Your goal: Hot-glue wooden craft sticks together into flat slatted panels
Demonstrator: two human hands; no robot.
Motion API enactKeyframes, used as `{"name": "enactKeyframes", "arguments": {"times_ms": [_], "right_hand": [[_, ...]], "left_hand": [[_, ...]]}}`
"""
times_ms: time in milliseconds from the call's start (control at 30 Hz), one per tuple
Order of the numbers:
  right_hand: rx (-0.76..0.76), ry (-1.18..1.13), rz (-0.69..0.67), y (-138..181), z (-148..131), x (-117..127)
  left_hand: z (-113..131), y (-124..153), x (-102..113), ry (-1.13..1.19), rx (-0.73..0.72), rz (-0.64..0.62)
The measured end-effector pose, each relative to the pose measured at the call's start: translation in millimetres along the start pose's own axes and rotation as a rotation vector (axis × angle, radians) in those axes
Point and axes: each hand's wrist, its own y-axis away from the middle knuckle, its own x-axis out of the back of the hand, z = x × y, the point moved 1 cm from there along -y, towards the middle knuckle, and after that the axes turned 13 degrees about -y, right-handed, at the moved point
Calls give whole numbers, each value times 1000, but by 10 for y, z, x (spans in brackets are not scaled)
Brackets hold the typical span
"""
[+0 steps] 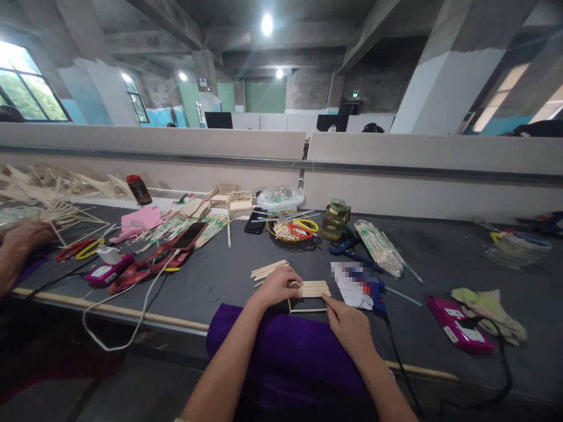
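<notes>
While your left hand (278, 285) lies palm-down over the near-left end of the stick panel (313, 288), fingers curled onto it, your right hand (349, 324) sits at the panel's lower right corner, fingertips pinching a thin stick (308, 310) along its near edge. Panel: flat raft of pale wooden sticks, lying on the dark table (440, 258) just past the purple cloth (285, 351) draped at the table edge. Both hands closed lightly on the work; grip on the thin stick looks like thumb and forefinger, though hard to tell exactly.

Loose sticks (268, 269), a short bundle, lie just behind your left hand. Blue glue gun (372, 290) rests just right of the panel on a sheet of paper (349, 281), cord trailing toward you. Farther back: basket with scissors (295, 228), glass jar (335, 220), bagged skewers (378, 247). Pink case (457, 325) well to the right. Another person's hand (24, 237) at far left, among scattered sticks.
</notes>
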Motion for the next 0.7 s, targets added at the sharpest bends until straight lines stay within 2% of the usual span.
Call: {"name": "enactKeyframes", "arguments": {"times_ms": [133,200,333,433,533,700], "right_hand": [[3,-43,11,-3,7,10],[-26,-101,57,2,20,34],[-218,-157,185,29,54,89],[-280,-49,136,41,47,91],[-247,31,63,38,22,78],[-180,-32,37,29,1,96]], "left_hand": [[66,5,13,-108,-86,-24],[76,5,22,-107,-105,-33],[80,0,29,-98,-104,-30],[77,-12,30,-100,-112,-33],[48,-44,37,-115,-125,-41],[-18,-158,52,-170,-142,-92]]}}
